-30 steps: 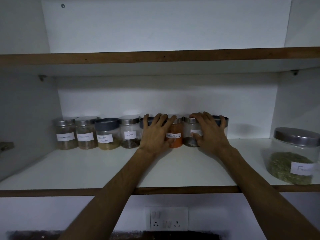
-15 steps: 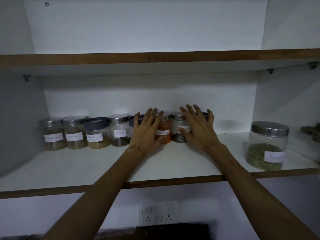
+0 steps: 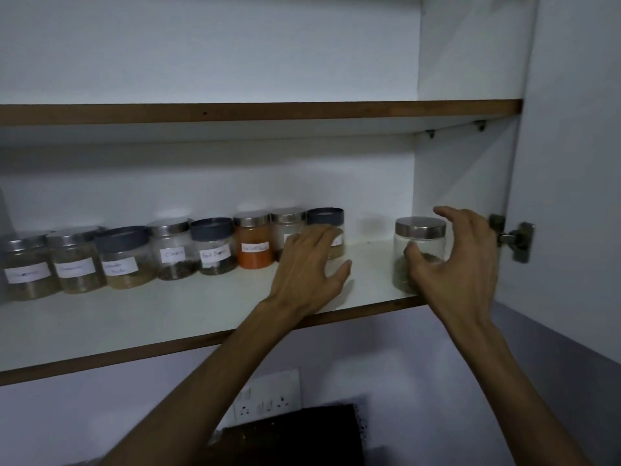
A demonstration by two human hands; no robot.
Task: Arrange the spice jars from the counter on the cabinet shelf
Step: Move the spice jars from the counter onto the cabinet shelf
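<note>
Lone jar (image 3: pixel 417 250) right of the row (image 3: pixel 174 253): glass, slick, likely light and part-full; right hand (image 3: pixel 460 264) fingers spread, best taken round its body.

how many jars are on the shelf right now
9. Eight stand in a row along the back, from the far-left jar to the dark-lidded one behind the left hand; one larger jar stands apart by the right hand.
</note>
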